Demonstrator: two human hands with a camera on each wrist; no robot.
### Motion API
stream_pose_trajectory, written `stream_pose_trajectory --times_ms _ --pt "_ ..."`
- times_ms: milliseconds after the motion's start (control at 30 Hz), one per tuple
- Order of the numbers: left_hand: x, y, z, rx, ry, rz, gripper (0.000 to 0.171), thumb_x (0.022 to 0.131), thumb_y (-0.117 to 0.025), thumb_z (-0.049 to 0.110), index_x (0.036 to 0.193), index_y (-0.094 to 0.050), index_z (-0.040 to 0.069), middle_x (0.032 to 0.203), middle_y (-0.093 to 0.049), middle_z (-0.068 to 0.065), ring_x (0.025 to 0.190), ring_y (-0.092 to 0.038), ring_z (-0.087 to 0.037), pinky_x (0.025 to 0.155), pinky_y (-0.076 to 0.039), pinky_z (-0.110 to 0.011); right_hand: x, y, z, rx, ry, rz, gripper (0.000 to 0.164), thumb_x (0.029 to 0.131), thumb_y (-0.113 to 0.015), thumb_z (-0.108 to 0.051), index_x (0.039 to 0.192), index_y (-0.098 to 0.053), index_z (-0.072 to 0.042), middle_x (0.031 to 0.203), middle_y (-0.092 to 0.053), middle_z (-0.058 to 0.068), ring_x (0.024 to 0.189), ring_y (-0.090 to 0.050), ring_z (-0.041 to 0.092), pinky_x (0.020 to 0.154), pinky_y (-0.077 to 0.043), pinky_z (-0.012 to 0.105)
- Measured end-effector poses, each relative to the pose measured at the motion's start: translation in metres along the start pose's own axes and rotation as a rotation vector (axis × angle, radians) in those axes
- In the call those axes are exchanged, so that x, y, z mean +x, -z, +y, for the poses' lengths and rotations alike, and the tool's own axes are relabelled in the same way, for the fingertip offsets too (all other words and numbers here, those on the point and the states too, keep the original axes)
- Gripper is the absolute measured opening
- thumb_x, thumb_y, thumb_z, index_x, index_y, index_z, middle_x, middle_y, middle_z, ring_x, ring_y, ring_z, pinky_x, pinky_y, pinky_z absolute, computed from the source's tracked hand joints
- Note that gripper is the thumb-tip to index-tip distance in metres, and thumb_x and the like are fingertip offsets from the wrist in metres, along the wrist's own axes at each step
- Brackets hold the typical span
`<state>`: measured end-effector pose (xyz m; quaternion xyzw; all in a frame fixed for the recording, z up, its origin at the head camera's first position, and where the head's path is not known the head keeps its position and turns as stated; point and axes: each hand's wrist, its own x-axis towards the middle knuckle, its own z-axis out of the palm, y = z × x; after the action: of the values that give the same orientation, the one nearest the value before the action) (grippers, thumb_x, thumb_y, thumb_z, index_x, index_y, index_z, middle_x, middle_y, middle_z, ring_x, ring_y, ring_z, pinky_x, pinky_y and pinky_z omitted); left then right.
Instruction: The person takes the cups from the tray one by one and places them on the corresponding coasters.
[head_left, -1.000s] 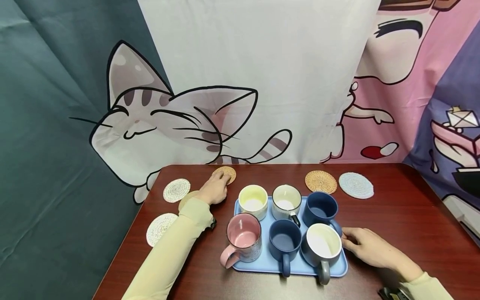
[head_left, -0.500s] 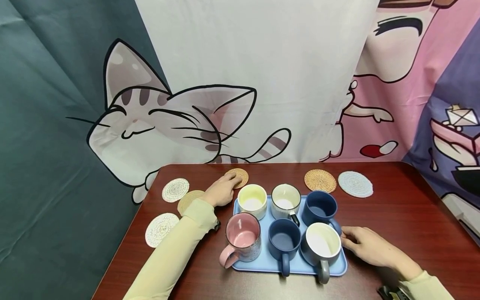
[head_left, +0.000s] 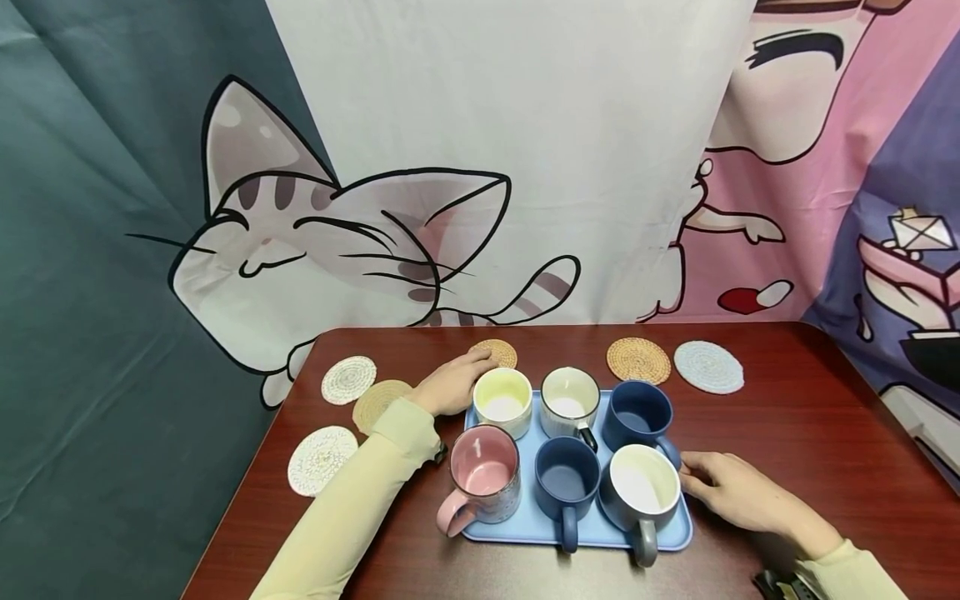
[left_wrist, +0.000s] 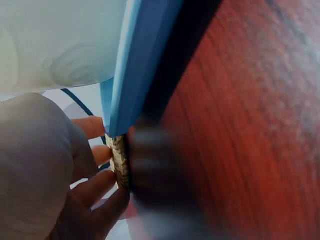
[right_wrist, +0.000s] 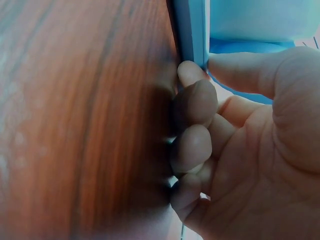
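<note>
At the far side of the table my left hand point(head_left: 452, 387) lies with extended fingers on a round tan woven coaster point(head_left: 505, 354), just behind the yellow-lined cup point(head_left: 503, 398). The left wrist view has the fingertips along the edge of that coaster, close by the tray corner. My right hand point(head_left: 738, 498) pinches the right edge of the light blue tray point(head_left: 529, 492) between thumb and forefinger, its other fingers curled. On the tray stand a pink mug point(head_left: 486, 471), a white mug with a black handle point(head_left: 570, 400), two blue mugs and a grey mug with white inside point(head_left: 643, 487).
A white coaster point(head_left: 348, 380), a beige one point(head_left: 378, 404) and a speckled white one point(head_left: 322, 461) lie at the left. Behind the tray on the right are a tan coaster point(head_left: 638, 360) and a pale blue one point(head_left: 708, 367). A printed cloth hangs behind the table.
My left hand has slid the tan coaster rightward along the back of the table, to behind the yellow-lined cup. The right hand has kept its place at the tray.
</note>
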<state>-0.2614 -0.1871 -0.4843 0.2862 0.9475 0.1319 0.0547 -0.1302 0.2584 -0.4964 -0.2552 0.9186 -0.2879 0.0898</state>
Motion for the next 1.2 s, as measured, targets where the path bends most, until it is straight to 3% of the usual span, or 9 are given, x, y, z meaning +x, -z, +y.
stream_pose_trajectory --times_ms 167,433,733,1000,1200 --pt "0.0001 -0.0023 -0.0004 -0.018 -0.047 0.002 0.052 0.101 -0.063 0.029 0.149 -0.055 0.011 0.162 -0.044 -0.015 0.154 -0.038 -0.029 0.125 -0.034 -0.046 0.0003 -0.0002 0.0004 -0.002 0.006 0.003 0.027 0.103 -0.064 -0.022 0.079 -0.053 -0.029 0.068 -0.036 -0.021 0.064 -0.038 -0.007 0.060 -0.030 0.020" --pt "0.0016 -0.0058 -0.0003 0.008 -0.089 0.006 0.051 0.104 -0.058 0.029 0.151 -0.053 0.010 0.162 -0.044 -0.015 0.154 -0.037 -0.030 0.126 -0.032 -0.045 -0.0003 -0.0004 -0.0001 -0.002 -0.004 -0.003 0.027 0.103 -0.064 -0.023 0.079 -0.053 -0.029 0.068 -0.035 -0.020 0.064 -0.038 -0.006 0.060 -0.030 0.020" --pt "0.0012 -0.0071 -0.0001 0.015 -0.096 0.027 0.050 0.104 -0.058 0.028 0.150 -0.053 0.010 0.161 -0.045 -0.016 0.154 -0.037 -0.032 0.125 -0.033 -0.048 0.0004 0.0001 0.0008 -0.008 -0.008 -0.008 0.026 0.103 -0.063 -0.024 0.079 -0.053 -0.029 0.068 -0.036 -0.020 0.064 -0.040 -0.006 0.060 -0.031 0.021" --pt "-0.0005 -0.0063 -0.0010 0.024 -0.053 0.045 0.055 0.101 -0.064 0.029 0.152 -0.052 0.014 0.163 -0.043 -0.012 0.154 -0.037 -0.030 0.124 -0.035 -0.047 0.0005 0.0004 0.0004 -0.015 -0.001 0.002 0.027 0.102 -0.064 -0.023 0.079 -0.053 -0.029 0.068 -0.036 -0.021 0.064 -0.040 -0.006 0.060 -0.031 0.021" --pt "-0.0078 -0.0036 -0.0031 0.044 -0.049 0.123 0.044 0.104 -0.057 0.021 0.147 -0.057 0.013 0.160 -0.045 -0.016 0.149 -0.043 -0.034 0.122 -0.038 -0.049 0.0005 0.0004 0.0003 -0.008 0.001 0.001 0.027 0.102 -0.064 -0.023 0.078 -0.052 -0.029 0.067 -0.036 -0.021 0.063 -0.039 -0.006 0.059 -0.030 0.020"
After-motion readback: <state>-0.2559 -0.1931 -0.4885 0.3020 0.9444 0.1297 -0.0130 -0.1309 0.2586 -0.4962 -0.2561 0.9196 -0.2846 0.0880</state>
